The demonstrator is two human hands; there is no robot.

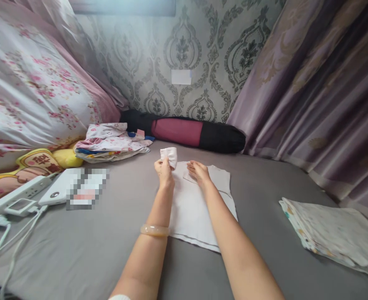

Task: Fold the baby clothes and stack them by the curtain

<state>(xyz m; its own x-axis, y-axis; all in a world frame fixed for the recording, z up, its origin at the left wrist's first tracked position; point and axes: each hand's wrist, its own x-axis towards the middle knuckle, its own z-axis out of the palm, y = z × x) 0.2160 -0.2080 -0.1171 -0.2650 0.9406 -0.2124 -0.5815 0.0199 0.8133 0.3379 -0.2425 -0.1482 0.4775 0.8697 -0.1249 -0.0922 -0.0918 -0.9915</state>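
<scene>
A white garment point(190, 216) lies flat on the grey sheet under my forearms, with a seam and a layered lower edge showing. My left hand point(164, 171) is closed around a small white cloth part point(170, 156), which stands up above the fingers like a cuff or sleeve end. Whether it joins the garment below is hidden by the hand. Over the garment's far end is my right hand point(199, 171), its fingers stretched out and slightly curved toward the left. A pale cloth flap shows just under those fingers, and no grip on it is visible.
Folded patterned cloth point(334, 233) lies at the right. Behind on the left are a clothes pile point(115, 139) and a yellow plush point(40, 162). A power strip point(24, 193) with cables and a white power bank point(61, 187) sit left. A long black-and-maroon bag point(177, 131) lines the wall.
</scene>
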